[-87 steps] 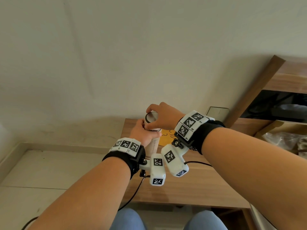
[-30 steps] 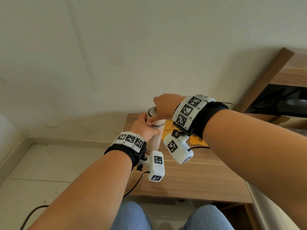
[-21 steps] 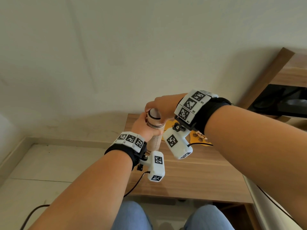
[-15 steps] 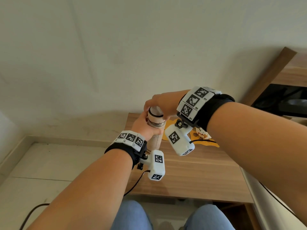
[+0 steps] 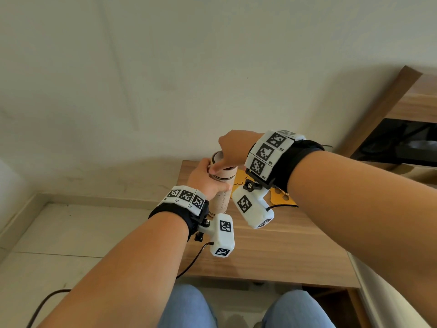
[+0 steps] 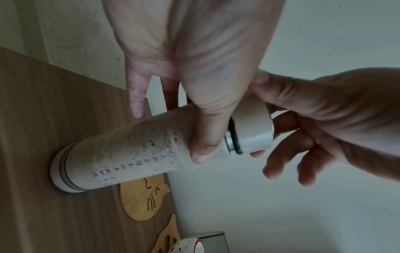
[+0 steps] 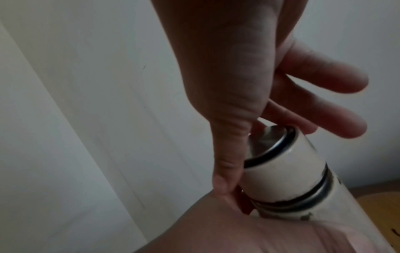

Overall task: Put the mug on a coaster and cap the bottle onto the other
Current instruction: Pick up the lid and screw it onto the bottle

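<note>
A cream bottle (image 5: 220, 197) stands upright on the wooden table (image 5: 272, 256), its base on bare wood beside a cat-shaped coaster (image 6: 142, 196). My left hand (image 5: 208, 177) grips the bottle's upper body (image 6: 129, 154), thumb across the front. My right hand (image 5: 228, 159) pinches the cap (image 6: 251, 126) from above with thumb and forefinger, and its other fingers (image 7: 324, 102) are spread. The cap (image 7: 281, 162) sits on the neck with a metal ring showing under it. A second coaster (image 6: 168, 236) and a red-rimmed mug (image 6: 188, 246) lie further along the table by the wall.
The table stands against a pale wall (image 5: 165, 79). A wooden shelf unit (image 5: 406, 110) rises at the right. A grey box (image 6: 213, 239) sits behind the mug. A black cable (image 5: 189, 263) hangs off the table's near edge above my knees.
My right hand has turned round the cap, its wrist swinging up and to the right. My left hand has kept its grip and the bottle has stayed in place.
</note>
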Demonstrator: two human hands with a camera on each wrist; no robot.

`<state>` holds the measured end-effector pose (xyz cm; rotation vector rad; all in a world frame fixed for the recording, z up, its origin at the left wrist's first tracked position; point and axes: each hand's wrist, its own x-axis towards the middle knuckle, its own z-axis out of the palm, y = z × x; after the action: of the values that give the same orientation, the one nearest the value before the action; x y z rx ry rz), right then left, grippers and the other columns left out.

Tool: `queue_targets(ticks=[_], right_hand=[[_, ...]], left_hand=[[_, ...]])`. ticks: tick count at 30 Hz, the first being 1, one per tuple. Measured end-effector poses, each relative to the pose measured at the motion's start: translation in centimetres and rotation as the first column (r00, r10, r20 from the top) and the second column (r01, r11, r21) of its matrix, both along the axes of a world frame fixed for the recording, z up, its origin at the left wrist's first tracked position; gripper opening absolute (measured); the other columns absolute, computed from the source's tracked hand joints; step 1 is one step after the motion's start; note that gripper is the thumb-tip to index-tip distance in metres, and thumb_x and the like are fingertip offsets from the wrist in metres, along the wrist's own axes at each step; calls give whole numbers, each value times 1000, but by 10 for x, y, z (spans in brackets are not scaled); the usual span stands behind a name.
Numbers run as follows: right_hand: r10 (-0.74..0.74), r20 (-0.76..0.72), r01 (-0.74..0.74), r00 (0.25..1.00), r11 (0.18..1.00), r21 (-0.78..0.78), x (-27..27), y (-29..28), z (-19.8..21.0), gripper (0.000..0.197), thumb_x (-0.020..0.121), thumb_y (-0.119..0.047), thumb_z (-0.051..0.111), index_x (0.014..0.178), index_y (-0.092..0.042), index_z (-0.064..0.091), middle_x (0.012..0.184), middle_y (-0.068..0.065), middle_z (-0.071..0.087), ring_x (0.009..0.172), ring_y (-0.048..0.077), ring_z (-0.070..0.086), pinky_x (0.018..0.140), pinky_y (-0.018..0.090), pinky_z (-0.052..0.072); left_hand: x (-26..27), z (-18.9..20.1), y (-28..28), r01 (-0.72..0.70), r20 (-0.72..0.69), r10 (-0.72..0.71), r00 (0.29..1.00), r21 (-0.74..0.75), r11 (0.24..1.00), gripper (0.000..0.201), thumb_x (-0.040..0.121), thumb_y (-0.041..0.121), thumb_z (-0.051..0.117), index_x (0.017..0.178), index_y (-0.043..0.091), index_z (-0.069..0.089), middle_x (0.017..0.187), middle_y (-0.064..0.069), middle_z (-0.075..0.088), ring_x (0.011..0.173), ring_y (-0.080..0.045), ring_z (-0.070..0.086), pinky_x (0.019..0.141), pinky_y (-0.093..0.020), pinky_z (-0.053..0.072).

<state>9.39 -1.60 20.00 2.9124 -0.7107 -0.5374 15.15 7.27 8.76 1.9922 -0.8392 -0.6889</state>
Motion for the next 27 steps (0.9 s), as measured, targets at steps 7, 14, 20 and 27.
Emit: queue_targets(ticks=[7, 14, 20, 27], right_hand=[[138, -109, -129, 984, 988, 79, -4, 0, 11, 80, 79, -31, 75, 146, -24, 32, 115, 2, 55, 73, 15, 53, 82, 36, 52], [54, -33, -55, 998, 998, -29, -2, -2, -2, 45, 85, -51, 58, 80, -6, 63, 64, 1, 61, 61, 15, 57, 63, 27, 44], [11, -83, -13, 996, 1000, -22, -2, -3, 0, 64, 76, -52, 71, 122, -12, 53, 90, 1, 57, 78, 20, 60, 65, 30, 48], [39, -68, -41, 997, 998, -37, -2, 0, -2, 44, 87, -40, 61, 121, -13, 54, 77, 0, 52, 60, 15, 47, 60, 28, 43]], left_hand=[[-1, 1, -1, -12, -13, 12, 1000, -17, 1000, 56, 72, 20, 78, 120, 19, 49, 99, 7, 61, 91, -16, 59, 79, -28, 45], [-1, 4, 1, -6, -3, 6, 1000, -7, 1000, 45, 74, 19, 77, 110, 16, 49, 90, 8, 56, 84, -16, 55, 72, -26, 39], [-1, 2, 2, -14, -29, 13, 999, -29, 999, 52, 71, 17, 79, 114, 17, 51, 95, 9, 61, 90, -17, 60, 77, -28, 43], [0, 3, 2, 0, -14, 0, 1000, -8, 1000, 53, 73, 19, 77, 118, 15, 49, 100, 5, 59, 90, -17, 57, 76, -28, 41]])
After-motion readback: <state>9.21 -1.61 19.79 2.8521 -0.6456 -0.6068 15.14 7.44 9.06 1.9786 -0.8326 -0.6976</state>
